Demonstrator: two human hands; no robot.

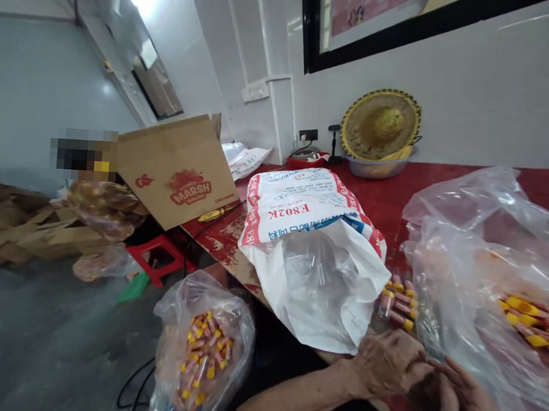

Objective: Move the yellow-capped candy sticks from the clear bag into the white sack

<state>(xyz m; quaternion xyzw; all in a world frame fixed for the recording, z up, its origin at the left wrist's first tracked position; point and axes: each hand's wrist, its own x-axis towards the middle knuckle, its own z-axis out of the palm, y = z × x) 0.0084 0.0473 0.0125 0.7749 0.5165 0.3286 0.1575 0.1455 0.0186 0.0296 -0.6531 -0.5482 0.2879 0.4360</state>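
My left hand (392, 364) reaches over the front edge of the red table, its fingers curled inward. Close beside it is my right hand (469, 400), also with bent fingers; the fingertips of both meet. Whatever they hold is too small or hidden to name. Just beyond the left hand lie several small tubes with yellow caps and pink contents (396, 306). A white woven sack (315, 307) lies left of them, mouth toward me, with transparent pieces inside. To the right, a large transparent plastic bag (455, 285) holds more yellow-capped tubes (532, 320).
Another plastic bag of yellow-capped tubes (207, 356) hangs or stands below the table's left edge. A cardboard box (179, 168) stands at the table's left end, above a red stool (157, 257). Against the wall, a straw hat (382, 125) rests in a basin (379, 168).
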